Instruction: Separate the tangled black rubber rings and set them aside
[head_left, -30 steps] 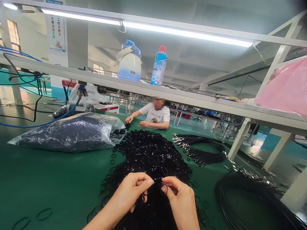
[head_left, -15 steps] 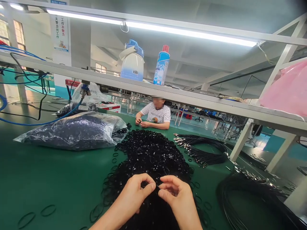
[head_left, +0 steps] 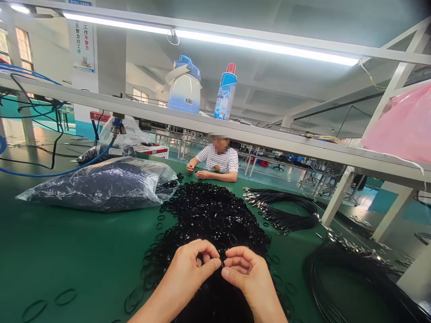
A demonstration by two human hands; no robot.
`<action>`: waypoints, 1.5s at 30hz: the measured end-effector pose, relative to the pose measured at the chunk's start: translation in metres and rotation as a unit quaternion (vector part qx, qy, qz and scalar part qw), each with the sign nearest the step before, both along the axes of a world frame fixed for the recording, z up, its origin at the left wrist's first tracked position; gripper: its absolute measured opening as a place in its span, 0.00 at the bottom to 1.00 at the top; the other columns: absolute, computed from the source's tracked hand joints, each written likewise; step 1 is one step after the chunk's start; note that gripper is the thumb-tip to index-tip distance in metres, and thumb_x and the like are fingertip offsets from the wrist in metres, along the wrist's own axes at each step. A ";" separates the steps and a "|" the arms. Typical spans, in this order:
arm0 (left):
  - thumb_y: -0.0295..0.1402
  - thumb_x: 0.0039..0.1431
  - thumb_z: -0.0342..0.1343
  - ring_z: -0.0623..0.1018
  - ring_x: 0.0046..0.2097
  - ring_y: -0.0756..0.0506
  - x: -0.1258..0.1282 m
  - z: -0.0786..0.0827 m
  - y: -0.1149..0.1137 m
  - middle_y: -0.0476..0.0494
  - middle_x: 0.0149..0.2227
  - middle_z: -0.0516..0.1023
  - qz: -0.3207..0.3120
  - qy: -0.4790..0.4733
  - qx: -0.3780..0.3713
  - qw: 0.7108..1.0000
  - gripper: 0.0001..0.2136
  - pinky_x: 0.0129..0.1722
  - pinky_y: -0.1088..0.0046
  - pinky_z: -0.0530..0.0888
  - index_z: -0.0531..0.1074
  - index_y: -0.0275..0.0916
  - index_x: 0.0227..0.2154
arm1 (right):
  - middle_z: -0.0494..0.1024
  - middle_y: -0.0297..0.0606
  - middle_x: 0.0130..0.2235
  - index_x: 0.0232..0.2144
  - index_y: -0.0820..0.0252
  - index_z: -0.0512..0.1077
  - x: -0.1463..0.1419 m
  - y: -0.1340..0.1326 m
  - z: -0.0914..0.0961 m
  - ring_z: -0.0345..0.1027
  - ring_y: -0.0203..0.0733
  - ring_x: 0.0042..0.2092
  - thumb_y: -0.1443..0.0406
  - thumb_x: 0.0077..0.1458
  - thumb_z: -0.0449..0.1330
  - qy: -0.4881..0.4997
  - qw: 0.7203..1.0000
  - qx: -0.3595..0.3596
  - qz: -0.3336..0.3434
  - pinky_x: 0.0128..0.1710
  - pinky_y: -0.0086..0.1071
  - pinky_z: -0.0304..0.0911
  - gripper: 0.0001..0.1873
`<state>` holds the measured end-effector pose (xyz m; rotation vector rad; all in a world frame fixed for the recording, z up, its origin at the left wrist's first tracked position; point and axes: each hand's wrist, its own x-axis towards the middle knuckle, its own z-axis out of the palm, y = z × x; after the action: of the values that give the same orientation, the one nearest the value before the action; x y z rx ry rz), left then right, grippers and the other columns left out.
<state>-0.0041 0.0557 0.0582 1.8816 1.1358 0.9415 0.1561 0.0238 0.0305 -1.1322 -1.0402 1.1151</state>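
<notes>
A big heap of small black rubber rings (head_left: pixel 208 215) lies on the green table (head_left: pixel 67 251) in front of me. My left hand (head_left: pixel 188 273) and my right hand (head_left: pixel 245 276) hover over the near edge of the heap, fingertips pinched together and touching each other. Between the fingertips sits something small and black, most likely one ring, too small to see well. Both hands are closed in a pinch.
A clear plastic bag of black rings (head_left: pixel 97 184) lies at the left. Bundles of black cables (head_left: pixel 286 211) and a cable coil (head_left: pixel 353 278) lie to the right. A person in a striped shirt (head_left: pixel 217 161) works across the table. A jug (head_left: pixel 183 87) and spray can (head_left: pixel 225 92) stand on the shelf above.
My hands drew together, from apart with a ring in the right fingers to fingertips touching. The person opposite pulled their hands closer in.
</notes>
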 end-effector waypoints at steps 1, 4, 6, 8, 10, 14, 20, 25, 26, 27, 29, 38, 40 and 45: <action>0.33 0.49 0.55 0.66 0.25 0.52 0.000 0.001 -0.001 0.53 0.25 0.70 -0.003 0.010 0.009 1.000 0.06 0.25 0.78 0.64 0.75 0.39 0.24 | 0.77 0.33 0.28 0.32 0.64 0.72 0.000 -0.001 0.000 0.69 0.35 0.30 0.70 0.33 0.70 0.002 1.000 -0.003 -0.004 0.34 0.29 0.64 0.19; 0.32 0.49 0.54 0.68 0.28 0.50 0.002 0.001 -0.002 0.51 0.24 0.71 -0.011 0.025 0.016 1.000 0.07 0.28 0.77 0.63 0.76 0.39 0.23 | 0.77 0.33 0.26 0.32 0.64 0.72 0.000 -0.002 0.000 0.70 0.35 0.29 0.70 0.32 0.71 -0.002 1.000 -0.013 -0.018 0.34 0.29 0.64 0.20; 0.32 0.49 0.53 0.67 0.28 0.50 0.002 -0.001 -0.003 0.52 0.25 0.71 -0.014 0.027 0.014 0.999 0.08 0.27 0.77 0.63 0.77 0.40 0.23 | 0.77 0.34 0.26 0.32 0.65 0.72 -0.002 -0.002 0.000 0.71 0.36 0.29 0.69 0.33 0.71 -0.008 1.000 -0.015 -0.019 0.34 0.30 0.64 0.19; 0.31 0.48 0.52 0.66 0.27 0.51 0.003 -0.003 -0.003 0.52 0.24 0.70 -0.010 0.024 0.007 1.000 0.07 0.27 0.77 0.62 0.76 0.39 0.24 | 0.78 0.35 0.26 0.31 0.65 0.72 -0.004 -0.001 0.000 0.71 0.37 0.29 0.69 0.35 0.70 -0.016 1.000 -0.009 -0.016 0.33 0.30 0.65 0.17; 0.31 0.48 0.52 0.64 0.26 0.51 0.003 -0.003 -0.003 0.53 0.23 0.68 -0.003 0.024 -0.007 1.000 0.07 0.25 0.78 0.61 0.75 0.39 0.24 | 0.77 0.35 0.25 0.31 0.65 0.72 -0.005 0.000 -0.001 0.71 0.38 0.29 0.68 0.38 0.68 -0.020 1.000 -0.004 -0.008 0.32 0.30 0.64 0.14; 0.32 0.49 0.51 0.66 0.26 0.51 0.002 0.002 -0.005 0.52 0.22 0.71 -0.010 0.050 -0.003 0.999 0.09 0.25 0.78 0.61 0.75 0.38 0.22 | 0.76 0.35 0.26 0.30 0.64 0.71 -0.005 0.000 -0.002 0.71 0.38 0.28 0.69 0.40 0.66 -0.023 1.000 0.013 0.001 0.31 0.29 0.64 0.11; 0.34 0.49 0.48 0.65 0.23 0.52 0.003 0.008 -0.005 0.52 0.21 0.70 -0.030 0.068 -0.058 0.996 0.12 0.21 0.79 0.59 0.76 0.36 0.23 | 0.74 0.33 0.26 0.29 0.62 0.70 -0.010 0.001 -0.004 0.72 0.38 0.27 0.68 0.42 0.62 -0.105 0.992 0.050 -0.039 0.29 0.29 0.65 0.08; 0.33 0.47 0.50 0.64 0.22 0.52 0.004 0.004 -0.002 0.52 0.20 0.68 -0.019 0.066 -0.057 0.996 0.10 0.20 0.79 0.59 0.75 0.36 0.22 | 0.76 0.35 0.25 0.30 0.60 0.73 -0.018 -0.002 -0.003 0.74 0.40 0.25 0.66 0.42 0.60 -0.181 0.975 0.074 -0.106 0.26 0.28 0.67 0.08; 0.33 0.47 0.50 0.64 0.22 0.52 0.004 0.004 -0.002 0.52 0.20 0.68 -0.016 0.065 -0.056 0.996 0.10 0.20 0.79 0.59 0.75 0.36 0.22 | 0.77 0.36 0.25 0.30 0.60 0.74 -0.020 -0.003 -0.002 0.74 0.41 0.26 0.66 0.42 0.60 -0.196 0.970 0.082 -0.118 0.26 0.28 0.68 0.09; 0.33 0.46 0.51 0.63 0.22 0.52 0.004 0.004 -0.002 0.52 0.20 0.68 -0.014 0.063 -0.056 0.996 0.10 0.19 0.79 0.58 0.75 0.36 0.22 | 0.78 0.37 0.26 0.30 0.60 0.75 -0.021 -0.005 -0.001 0.75 0.42 0.27 0.65 0.43 0.60 -0.212 0.964 0.093 -0.128 0.26 0.28 0.69 0.09; 0.34 0.46 0.52 0.63 0.21 0.53 0.003 0.004 -0.002 0.53 0.19 0.67 -0.010 0.061 -0.056 0.997 0.09 0.19 0.79 0.57 0.76 0.36 0.22 | 0.80 0.38 0.27 0.30 0.59 0.76 -0.023 -0.007 0.002 0.76 0.43 0.30 0.65 0.44 0.59 -0.239 0.955 0.111 -0.138 0.27 0.27 0.71 0.09; 0.31 0.47 0.50 0.65 0.24 0.51 0.002 -0.002 -0.001 0.50 0.21 0.74 -0.022 0.072 -0.006 0.997 0.11 0.23 0.78 0.60 0.77 0.36 0.22 | 0.79 0.34 0.26 0.30 0.57 0.74 -0.023 -0.008 -0.003 0.75 0.38 0.27 0.66 0.49 0.57 -0.291 0.937 0.147 -0.127 0.28 0.22 0.71 0.06; 0.30 0.46 0.49 0.67 0.25 0.50 0.002 -0.006 0.001 0.50 0.22 0.74 -0.018 0.079 0.011 0.997 0.10 0.24 0.78 0.61 0.77 0.37 0.21 | 0.79 0.33 0.25 0.30 0.56 0.73 -0.023 -0.006 -0.007 0.75 0.37 0.26 0.67 0.49 0.56 -0.299 0.933 0.158 -0.126 0.27 0.23 0.70 0.06; 0.29 0.46 0.48 0.68 0.24 0.51 0.004 -0.013 0.001 0.51 0.21 0.74 -0.001 0.090 0.036 0.995 0.10 0.23 0.79 0.60 0.75 0.38 0.19 | 0.75 0.32 0.23 0.25 0.55 0.68 -0.025 -0.003 -0.015 0.72 0.36 0.23 0.68 0.49 0.53 -0.334 0.917 0.177 -0.129 0.23 0.22 0.67 0.05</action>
<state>-0.0005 0.0570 0.0449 2.0596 1.2198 0.8349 0.1308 0.0210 0.0160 -1.3325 -1.4885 0.2913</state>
